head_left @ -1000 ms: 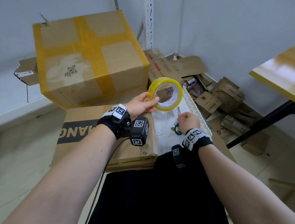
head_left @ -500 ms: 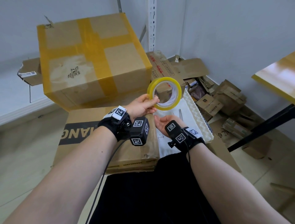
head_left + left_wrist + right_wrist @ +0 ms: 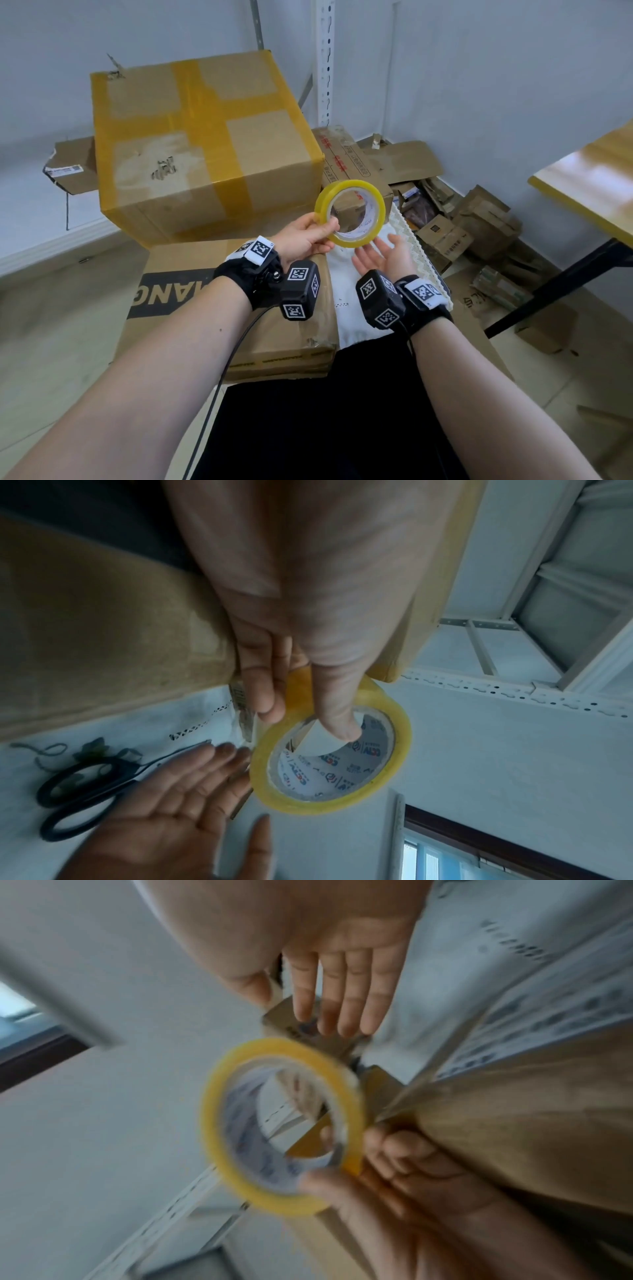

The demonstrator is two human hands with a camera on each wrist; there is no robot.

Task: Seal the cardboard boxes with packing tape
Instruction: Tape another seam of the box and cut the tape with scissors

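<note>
Head view showed me, from the left, the big box already crossed with yellow tape, apparently sealed, and the flat box under my wrists bare of fresh tape. My left hand pinched the tape roll, thumb inside its core; my right hand lay open, palm up, just beneath, holding nothing. No strip was pulled yet.
</note>
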